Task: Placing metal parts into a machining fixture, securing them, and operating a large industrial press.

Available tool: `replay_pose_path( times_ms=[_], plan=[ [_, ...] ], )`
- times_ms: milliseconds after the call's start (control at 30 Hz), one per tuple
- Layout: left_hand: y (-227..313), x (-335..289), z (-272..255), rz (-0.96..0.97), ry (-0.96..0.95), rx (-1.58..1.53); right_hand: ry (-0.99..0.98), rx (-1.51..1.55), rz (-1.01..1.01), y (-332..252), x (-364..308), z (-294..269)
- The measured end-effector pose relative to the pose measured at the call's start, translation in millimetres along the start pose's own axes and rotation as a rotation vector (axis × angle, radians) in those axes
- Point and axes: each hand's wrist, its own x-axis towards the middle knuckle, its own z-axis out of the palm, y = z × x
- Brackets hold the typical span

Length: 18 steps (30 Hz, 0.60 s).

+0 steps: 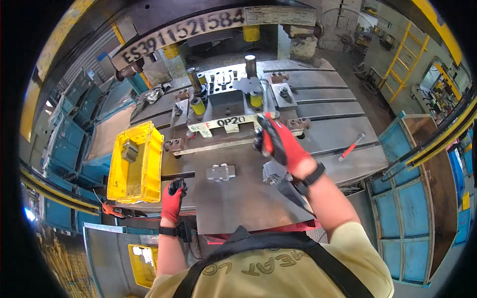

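Observation:
My right hand (282, 144), in a red glove with black fingers, reaches over the front right of the press die (226, 103). Its fingers are bent together; what they hold, if anything, is hidden. Below it, a stack of grey sheet-metal parts (275, 172) lies on the steel plate (238, 208). A flat grey stamped part (220, 172) rests on the plate between my hands. My left hand (174, 197), gloved alike, is held with curled fingers by the plate's left edge, near the yellow bin. I cannot see inside its grip.
A yellow plastic bin (158, 169) holding a few metal parts (130, 150) stands at the left. On the right of the slotted bed lies a red-handled tool (352, 147). The press ram (198, 37) hangs above the die. Blue crates (405, 208) stand at the right.

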Motion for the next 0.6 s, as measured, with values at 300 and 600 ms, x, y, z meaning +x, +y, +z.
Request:
replay_pose_path(
  times_ms=[300, 600],
  plan=[
    [-65, -47, -73, -0.066, -0.013, 0.035, 0.361, -0.409, 0.057, 26, 134, 26],
    [-68, -75, -74, -0.320, 0.025, 0.339, 0.107, -0.309, -0.034, 18, 138, 16]
  ],
)
